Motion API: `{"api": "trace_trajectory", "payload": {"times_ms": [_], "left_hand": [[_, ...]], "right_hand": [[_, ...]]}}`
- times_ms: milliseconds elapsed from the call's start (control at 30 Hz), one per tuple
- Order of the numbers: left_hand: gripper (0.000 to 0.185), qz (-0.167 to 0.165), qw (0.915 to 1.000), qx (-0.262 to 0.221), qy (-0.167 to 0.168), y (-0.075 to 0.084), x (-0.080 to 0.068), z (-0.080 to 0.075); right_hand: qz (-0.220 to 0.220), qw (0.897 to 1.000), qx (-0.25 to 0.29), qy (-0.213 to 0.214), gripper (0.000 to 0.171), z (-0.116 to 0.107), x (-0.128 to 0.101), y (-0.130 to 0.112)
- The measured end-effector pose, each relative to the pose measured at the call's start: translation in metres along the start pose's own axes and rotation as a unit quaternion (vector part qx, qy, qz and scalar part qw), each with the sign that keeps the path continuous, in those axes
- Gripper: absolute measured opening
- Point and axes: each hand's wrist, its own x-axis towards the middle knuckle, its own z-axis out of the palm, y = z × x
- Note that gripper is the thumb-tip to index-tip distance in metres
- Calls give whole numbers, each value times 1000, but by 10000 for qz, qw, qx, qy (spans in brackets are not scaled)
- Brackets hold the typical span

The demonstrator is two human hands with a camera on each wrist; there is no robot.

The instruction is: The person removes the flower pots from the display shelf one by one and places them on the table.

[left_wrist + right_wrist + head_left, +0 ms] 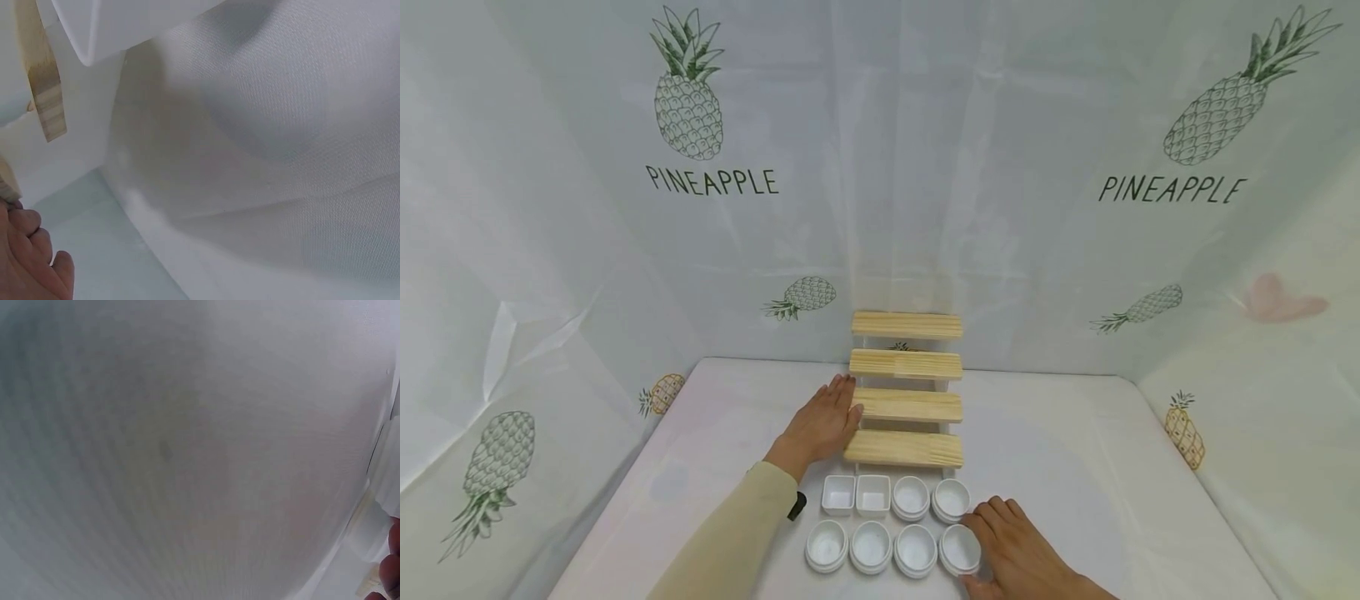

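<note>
A wooden stepped rack [906,364] with several pale slats stands at the back of the table. My left hand [823,417] lies along its left side, fingers extended and touching the slat ends. In the left wrist view, the fingers [39,240] are by a slat end. Two rows of small white dishes sit before the rack. My right hand [1018,546] holds the front-row rightmost round white cup [961,548] from its right side, thumb in front and fingers behind. The right wrist view shows only fingertips beside white cups [389,469].
Two square white dishes [838,494] stand at the left of the back row, beside round cups [911,497]. More round cups [871,546] fill the front row. A pale cloth covers the table [1060,450]. Pineapple-print curtains [925,167] hang behind and at both sides.
</note>
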Motion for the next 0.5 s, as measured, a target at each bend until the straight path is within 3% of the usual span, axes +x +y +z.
{"api": "trace_trajectory", "payload": {"times_ms": [133,300,400,500], "left_hand": [[69,0,10000,-12,9,2,0,0],[69,-17,10000,9,-33,3,-3,-3],[70,-162,9998,66,32,0,-10,-5],[69,-336,9987,173,341,-8,-28,-5]], "right_hand": [[9,10000,-16,2,57,0,-1,0],[6,9991,162,399,54,-5,5,3],[456,9973,133,554,50,-12,13,8],[1294,9902,-71,522,52,-19,20,19]]}}
